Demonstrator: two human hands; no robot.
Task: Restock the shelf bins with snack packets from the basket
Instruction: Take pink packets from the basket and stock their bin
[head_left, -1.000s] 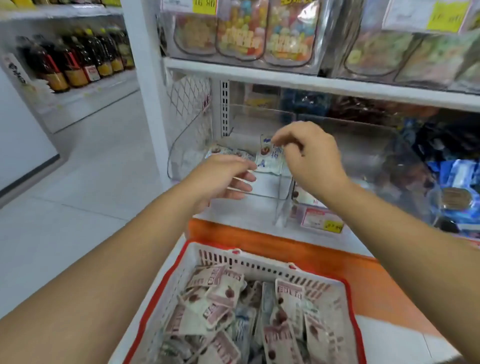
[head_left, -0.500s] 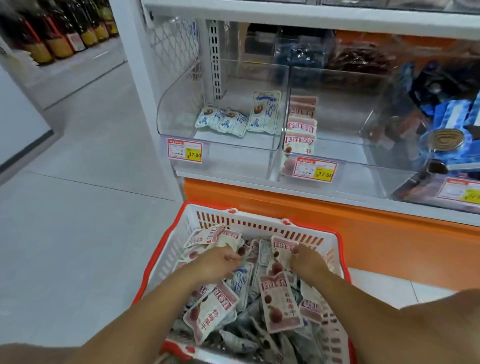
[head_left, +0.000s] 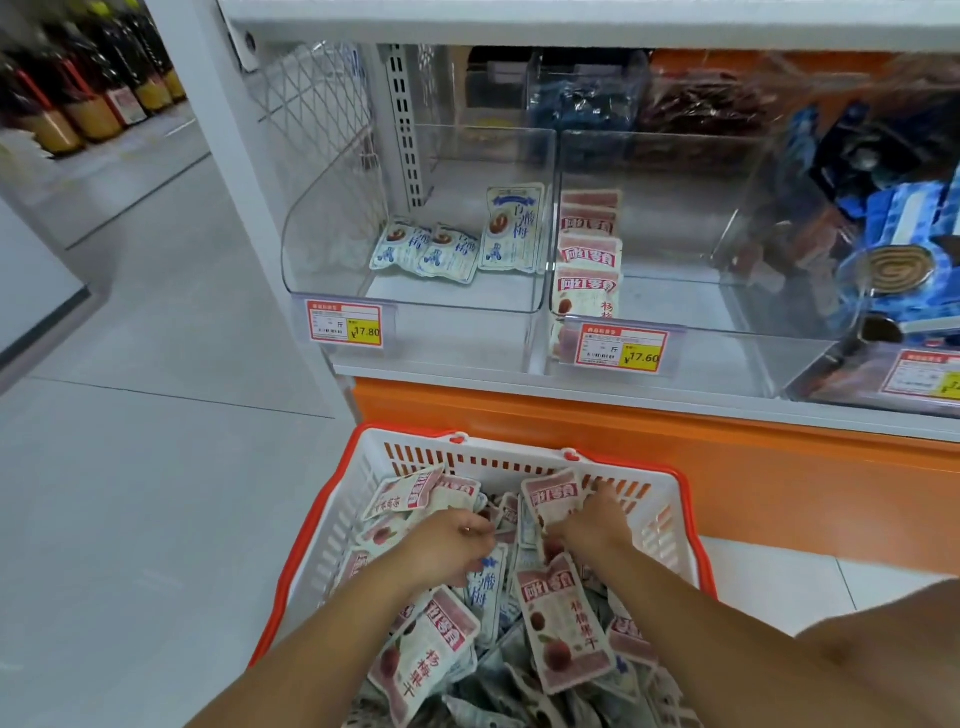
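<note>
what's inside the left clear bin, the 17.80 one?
Three blue-and-white packets: two lying flat and overlapping, one propped upright near the right wall of the left bin. Whatever lies under them is covered.

Dark bottles with yellow labels on far shelf, top left. Pale tiled floor. White wire mesh panel at shelf end. Red-yellow price tags: 17.80 left, 17.60 right. Orange base panel under shelf. Blue packs far right, brown coil pictured on them.
</note>
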